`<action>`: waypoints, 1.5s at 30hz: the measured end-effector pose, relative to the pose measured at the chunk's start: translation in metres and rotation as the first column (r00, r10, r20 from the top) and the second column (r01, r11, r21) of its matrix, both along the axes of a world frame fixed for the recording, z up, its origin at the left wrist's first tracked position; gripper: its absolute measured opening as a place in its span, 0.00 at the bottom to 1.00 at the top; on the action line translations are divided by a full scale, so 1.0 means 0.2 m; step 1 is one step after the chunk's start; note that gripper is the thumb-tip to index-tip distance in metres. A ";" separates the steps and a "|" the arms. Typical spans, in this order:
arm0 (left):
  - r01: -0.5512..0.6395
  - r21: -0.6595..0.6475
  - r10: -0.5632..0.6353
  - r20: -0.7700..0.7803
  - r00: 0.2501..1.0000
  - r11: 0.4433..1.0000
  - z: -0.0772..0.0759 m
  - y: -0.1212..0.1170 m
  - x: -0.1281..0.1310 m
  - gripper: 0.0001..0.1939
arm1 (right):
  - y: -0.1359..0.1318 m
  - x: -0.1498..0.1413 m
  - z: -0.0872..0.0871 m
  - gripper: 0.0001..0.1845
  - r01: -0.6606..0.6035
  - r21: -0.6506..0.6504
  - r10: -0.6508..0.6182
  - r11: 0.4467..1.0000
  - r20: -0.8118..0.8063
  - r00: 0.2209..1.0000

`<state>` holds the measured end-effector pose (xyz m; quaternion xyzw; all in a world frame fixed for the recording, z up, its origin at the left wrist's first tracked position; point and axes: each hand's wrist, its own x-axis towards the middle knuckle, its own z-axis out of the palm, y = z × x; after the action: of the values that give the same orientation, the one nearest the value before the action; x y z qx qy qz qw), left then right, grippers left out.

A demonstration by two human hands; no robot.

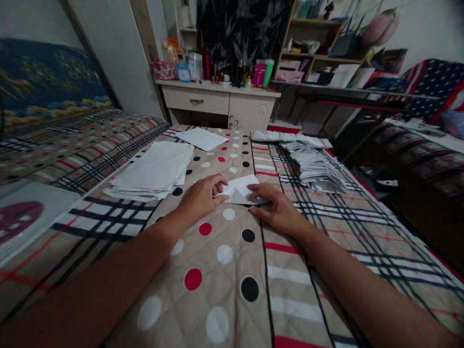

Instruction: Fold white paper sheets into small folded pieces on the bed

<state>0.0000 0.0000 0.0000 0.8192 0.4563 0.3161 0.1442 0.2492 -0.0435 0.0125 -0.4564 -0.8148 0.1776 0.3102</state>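
Note:
A small folded piece of white paper (237,190) lies on the bedspread in front of me, a crease and flap showing near its middle. My left hand (205,194) holds its left end, with curled fingers above and the thumb at the near edge. At the right end, my right hand (277,205) rests its fingertips on the paper. Its thumb is apart from the fingers, near the paper's lower right corner.
A stack of white sheets (154,166) lies to the left, with more sheets (203,138) behind it. Folded papers (313,166) are bunched at the right, and another row (290,138) lies behind them. A white dresser (213,101) stands beyond the patterned bedspread (224,299).

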 end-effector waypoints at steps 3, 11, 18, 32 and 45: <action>0.102 0.213 -0.076 -0.124 0.989 0.972 0.04 -0.02 0.01 0.08 | 0.00 -0.01 0.00 0.12 0.011 -0.020 -0.011 1.000 -0.012 1.000; 0.334 0.336 -0.180 -0.414 0.892 0.881 0.10 -0.15 0.12 0.11 | 0.01 0.00 -0.01 0.20 0.056 0.005 -0.055 0.998 -0.092 0.994; 0.282 0.271 -0.159 -0.398 0.903 0.920 0.07 -0.16 0.13 0.19 | 0.05 0.03 -0.03 0.26 0.150 0.082 -0.139 0.985 -0.131 0.982; 0.153 0.192 -0.121 -0.170 0.978 0.969 0.04 -0.05 0.07 0.13 | 0.07 0.06 -0.05 0.31 0.055 -0.078 -0.079 0.995 -0.359 0.930; 0.214 0.182 -0.202 -0.082 0.976 0.960 0.06 -0.09 0.05 0.10 | 0.00 0.02 0.07 0.04 -0.068 0.292 0.094 0.954 -0.075 0.993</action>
<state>0.0097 -0.0181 0.0126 0.8821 0.3397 0.3154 0.0834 0.2533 -0.0430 0.0260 -0.3641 -0.8356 0.0891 0.4015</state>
